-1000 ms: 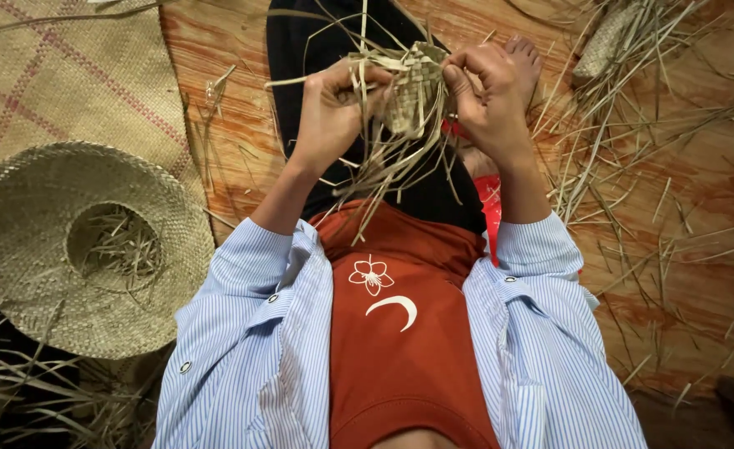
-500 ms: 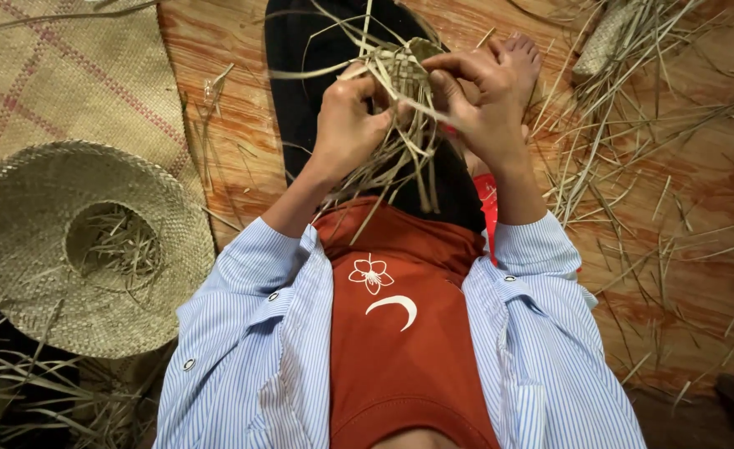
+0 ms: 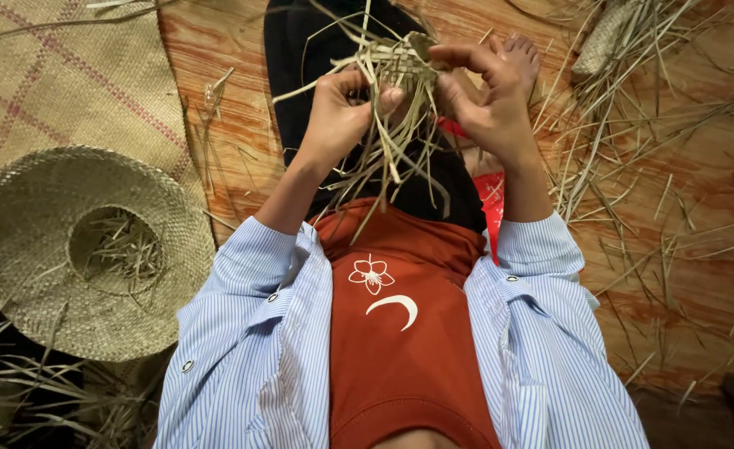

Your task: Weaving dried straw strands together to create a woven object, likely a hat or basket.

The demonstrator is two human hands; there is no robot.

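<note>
Both my hands hold a small woven straw piece (image 3: pixel 406 65) above my lap, with long loose straw strips hanging from it. My left hand (image 3: pixel 342 112) grips the strips at its lower left, thumb pressed against them. My right hand (image 3: pixel 487 100) pinches the woven part from the right with fingers curled over its top edge. I wear a blue striped shirt over an orange top, and my bare foot (image 3: pixel 521 54) shows behind the right hand.
An upturned woven straw hat (image 3: pixel 43 249) lies at the left, beside a woven mat (image 3: pixel 59 83) with pink lines. Loose straw (image 3: pixel 633 141) is scattered over the wooden floor (image 3: pixel 699 249) at the right, and more straw lies at bottom left.
The woven piece has been turned between my hands and lifted slightly. My left thumb has shifted onto the hanging strips, and my right fingers now curl over the top edge.
</note>
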